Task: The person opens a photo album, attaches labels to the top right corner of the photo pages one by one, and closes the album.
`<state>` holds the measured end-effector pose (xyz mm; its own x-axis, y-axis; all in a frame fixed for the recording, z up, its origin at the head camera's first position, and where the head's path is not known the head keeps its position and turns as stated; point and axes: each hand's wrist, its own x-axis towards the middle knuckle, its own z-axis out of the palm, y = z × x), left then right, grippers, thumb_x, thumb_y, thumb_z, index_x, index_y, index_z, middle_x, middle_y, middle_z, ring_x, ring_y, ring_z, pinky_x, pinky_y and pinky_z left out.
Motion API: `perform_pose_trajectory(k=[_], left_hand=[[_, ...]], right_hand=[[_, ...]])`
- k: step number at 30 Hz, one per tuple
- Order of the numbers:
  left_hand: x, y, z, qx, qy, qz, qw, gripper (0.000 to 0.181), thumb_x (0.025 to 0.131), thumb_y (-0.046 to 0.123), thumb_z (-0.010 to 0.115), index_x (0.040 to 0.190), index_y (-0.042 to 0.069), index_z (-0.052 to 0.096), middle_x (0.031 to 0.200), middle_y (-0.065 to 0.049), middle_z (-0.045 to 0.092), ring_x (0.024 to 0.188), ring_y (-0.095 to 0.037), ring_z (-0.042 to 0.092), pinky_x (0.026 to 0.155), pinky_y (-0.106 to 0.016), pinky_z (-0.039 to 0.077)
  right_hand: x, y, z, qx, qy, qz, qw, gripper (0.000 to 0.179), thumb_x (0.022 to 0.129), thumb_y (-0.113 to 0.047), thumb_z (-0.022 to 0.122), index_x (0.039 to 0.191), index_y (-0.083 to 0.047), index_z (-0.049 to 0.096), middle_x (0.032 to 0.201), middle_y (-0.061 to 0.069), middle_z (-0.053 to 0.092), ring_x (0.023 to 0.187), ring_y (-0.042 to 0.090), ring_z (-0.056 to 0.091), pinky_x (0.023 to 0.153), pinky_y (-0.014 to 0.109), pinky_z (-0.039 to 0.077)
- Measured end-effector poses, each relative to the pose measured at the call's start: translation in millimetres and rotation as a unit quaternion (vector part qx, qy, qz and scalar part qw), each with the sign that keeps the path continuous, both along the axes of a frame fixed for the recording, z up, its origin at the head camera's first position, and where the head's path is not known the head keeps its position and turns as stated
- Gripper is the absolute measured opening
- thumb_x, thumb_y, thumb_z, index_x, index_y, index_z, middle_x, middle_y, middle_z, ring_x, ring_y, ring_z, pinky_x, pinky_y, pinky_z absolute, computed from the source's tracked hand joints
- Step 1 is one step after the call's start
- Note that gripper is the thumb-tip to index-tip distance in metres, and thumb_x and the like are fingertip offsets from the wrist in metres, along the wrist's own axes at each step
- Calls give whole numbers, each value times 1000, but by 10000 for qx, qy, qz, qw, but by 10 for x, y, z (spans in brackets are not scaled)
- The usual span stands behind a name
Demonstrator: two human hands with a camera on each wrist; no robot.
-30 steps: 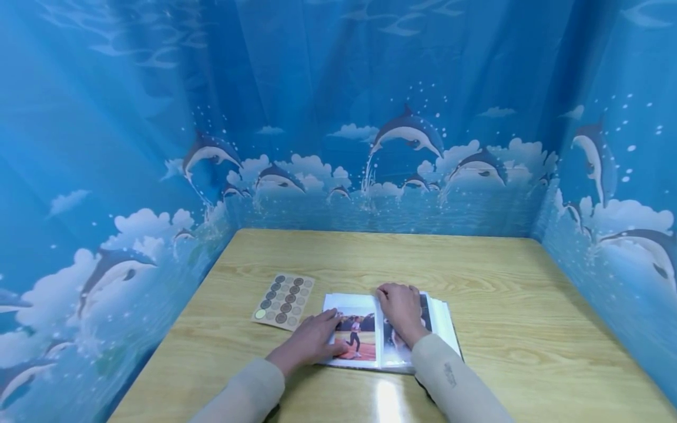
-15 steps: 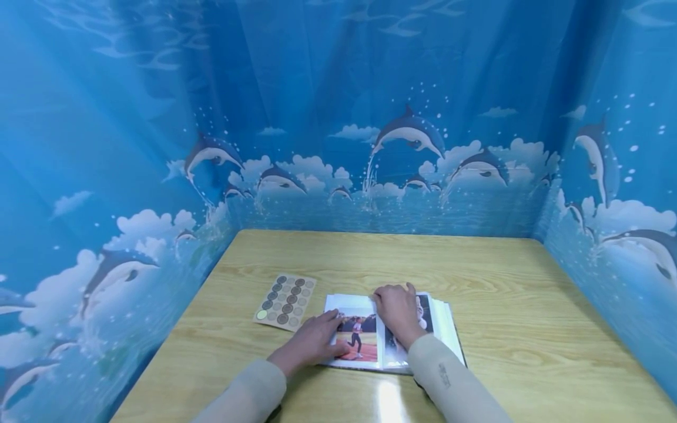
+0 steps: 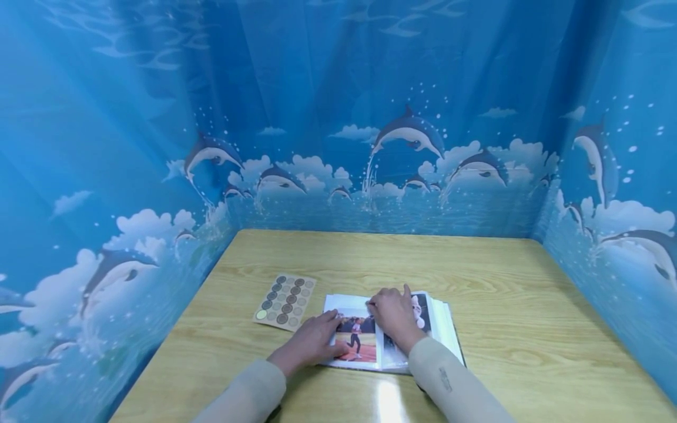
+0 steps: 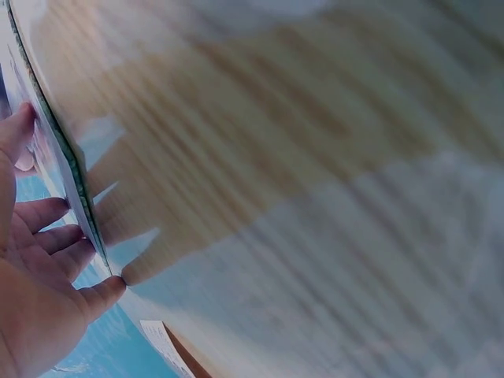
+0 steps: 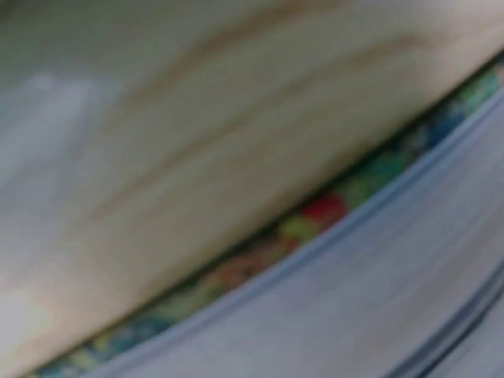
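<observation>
A photo album (image 3: 350,301) lies open on the table. Its left page carries a photo of a runner (image 3: 355,339), and a photo with a pale animal (image 3: 418,311) is partly covered on the right page. My left hand (image 3: 309,342) rests along the album's left edge, fingers loosely extended, as the left wrist view (image 4: 39,268) also shows. Bent across the spine, my right hand (image 3: 394,314) has its fingertips at the top of the left page, little finger raised. A small dark spot shows at those fingertips; I cannot tell whether they pinch something.
Left of the album lies a sheet of round stickers (image 3: 285,299), dark and pale, with one greenish-white circle at its lower left corner. The wood-grain table (image 3: 508,294) meets a blue dolphin curtain (image 3: 328,117) at the back and sides.
My right hand has slid left from the top of the spine onto the left page, uncovering more of the animal photo. The left hand keeps its place on the album.
</observation>
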<state>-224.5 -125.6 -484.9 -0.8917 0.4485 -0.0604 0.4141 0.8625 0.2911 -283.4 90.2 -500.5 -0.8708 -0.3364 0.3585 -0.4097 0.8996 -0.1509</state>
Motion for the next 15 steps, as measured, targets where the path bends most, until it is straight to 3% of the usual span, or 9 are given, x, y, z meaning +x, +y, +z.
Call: perform_pose_trajectory(k=[9, 15], left_hand=[[-12, -2, -9, 9, -47, 25, 10000, 76, 88, 52, 68, 144, 4, 50, 153, -18, 39, 138, -36, 41, 112, -53, 33], [-11, -6, -20, 26, -48, 63, 10000, 78, 88, 54, 67, 144, 4, 49, 154, -18, 38, 138, -36, 40, 113, -53, 33]], right_hand=[[136, 39, -6, 658, -427, 195, 9967, 36, 95, -41, 63, 122, -19, 69, 126, 8, 65, 125, 34, 53, 111, 70, 19], [193, 63, -42, 997, -398, 300, 9938, 50, 97, -52, 55, 133, -17, 62, 136, 10, 59, 133, 36, 45, 112, 70, 17]])
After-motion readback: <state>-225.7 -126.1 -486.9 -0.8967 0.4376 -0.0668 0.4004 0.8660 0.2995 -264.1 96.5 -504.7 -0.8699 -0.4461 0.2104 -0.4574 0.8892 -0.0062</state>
